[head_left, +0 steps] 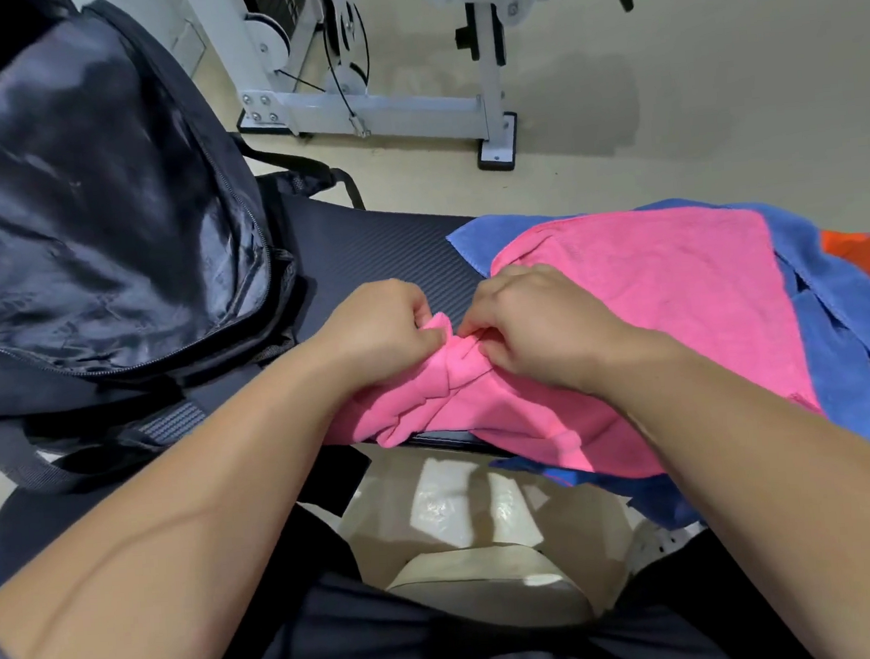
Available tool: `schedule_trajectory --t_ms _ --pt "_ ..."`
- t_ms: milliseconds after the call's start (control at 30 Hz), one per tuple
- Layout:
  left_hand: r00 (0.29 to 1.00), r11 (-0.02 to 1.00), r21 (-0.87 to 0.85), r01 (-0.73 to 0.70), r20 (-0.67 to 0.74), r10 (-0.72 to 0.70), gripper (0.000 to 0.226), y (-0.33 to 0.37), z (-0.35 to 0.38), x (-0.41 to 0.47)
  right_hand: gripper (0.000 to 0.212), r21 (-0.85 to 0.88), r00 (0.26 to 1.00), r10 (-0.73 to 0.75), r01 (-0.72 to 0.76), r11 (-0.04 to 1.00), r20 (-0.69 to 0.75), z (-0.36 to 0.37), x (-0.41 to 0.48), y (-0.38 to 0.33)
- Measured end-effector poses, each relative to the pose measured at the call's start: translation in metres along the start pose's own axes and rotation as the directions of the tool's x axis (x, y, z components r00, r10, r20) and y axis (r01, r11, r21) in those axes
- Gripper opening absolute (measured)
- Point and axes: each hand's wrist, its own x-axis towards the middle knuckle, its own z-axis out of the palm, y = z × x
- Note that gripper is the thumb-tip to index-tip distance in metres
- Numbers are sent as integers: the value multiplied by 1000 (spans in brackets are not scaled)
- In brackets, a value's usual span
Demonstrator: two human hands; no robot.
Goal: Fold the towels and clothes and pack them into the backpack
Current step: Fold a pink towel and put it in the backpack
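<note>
Both grips are clamped on one bunched corner of the pink towel (652, 303): the left hand (381, 328) pinches it from the left and the right hand (530, 322) from the right, knuckles nearly touching. Left of this towel a black backpack (104, 198) lies on the dark bench (391, 250); the towel spreads rightward over a blue towel (836, 352), with an orange cloth (854, 248) beyond. To fold well, the hands should probably part along the edge, pulling it straight and flat before doubling it.

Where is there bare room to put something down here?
Bare black textured bench top lies between the open black backpack and the blue towel. The right side is crowded: the pink towel covers the blue one.
</note>
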Motion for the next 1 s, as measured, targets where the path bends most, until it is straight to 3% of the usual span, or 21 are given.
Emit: schedule_trajectory --t_ms 100,300,500,600,633,667,700,767,800,867,1000 --pt "1000 999 -48 -17 -20 17 18 3 -5 -4 20 56 997 -3 7 998 -72 3 -2 4" --pt "966 927 -371 -49 -252 -50 17 -14 -35 -41 4 423 968 161 -67 904 -190 -12 0 6" --pt "830 964 -264 -17 -541 -134 17 -23 -53 -70 14 606 889 419 -235 760 -181 -48 39 -6" --pt "747 987 -160 11 -655 -115 9 -28 -61 -69 14 822 815 564 -230 521 -129 -46 72 -11" --pt "728 991 -131 14 -679 -100 7 -30 -63 -67 10 846 799 582 -197 495 -155 -41 82 -13" --pt "712 994 -109 13 -697 -86 6 -32 -65 -65 12 824 810 553 -169 540 -196 -37 88 -14" --pt "705 996 -92 17 -705 -77 6 -33 -66 -62 30 776 852 485 -167 609 -197 -30 92 -17" --pt "726 998 -54 44 -684 -69 13 -37 -63 -54 70 607 950 301 -188 772 -89 -11 89 -23" --pt "756 998 -47 53 -651 -70 19 -38 -60 -50 77 468 965 261 -215 857 -35 0 85 -24" --pt "839 997 -45 68 -538 -81 38 -37 -52 -45 75 212 972 233 -222 952 -30 18 74 -27" --pt "924 996 33 79 -378 -61 68 -37 -39 -48 72 96 969 229 -220 971 -92 26 45 -28"
